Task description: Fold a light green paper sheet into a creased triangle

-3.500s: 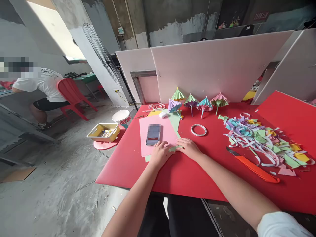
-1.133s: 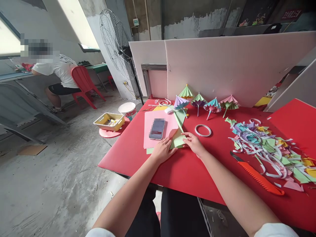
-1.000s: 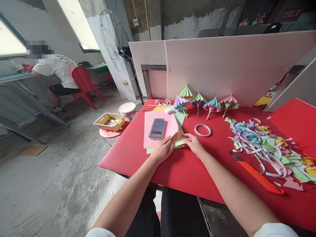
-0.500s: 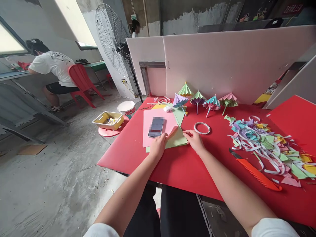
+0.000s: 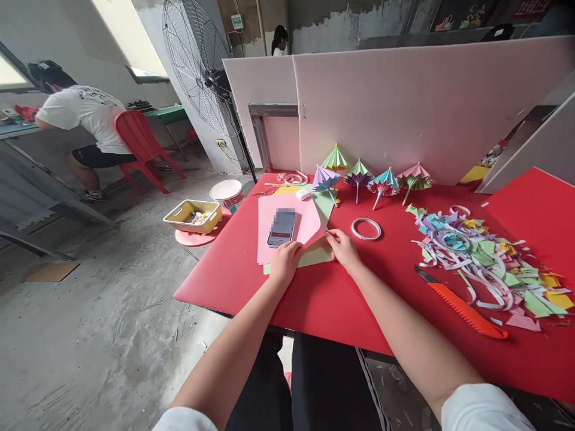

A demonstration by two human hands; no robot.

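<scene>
Here, left hand (image 5: 286, 261) and right hand (image 5: 343, 248), nearly closed, pinch pink paper (image 5: 309, 219).

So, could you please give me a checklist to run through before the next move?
1. Left hand at the pink paper: ok.
2. Right hand at the paper's raised edge: ok.
3. Pink paper free of objects: not ok, the phone lies on it.
4. Knife away from both hands: ok, off to the right.
5. Knife blade covered: not ok, it is exposed.
6. Paper edges exactly aligned: cannot tell.
</scene>
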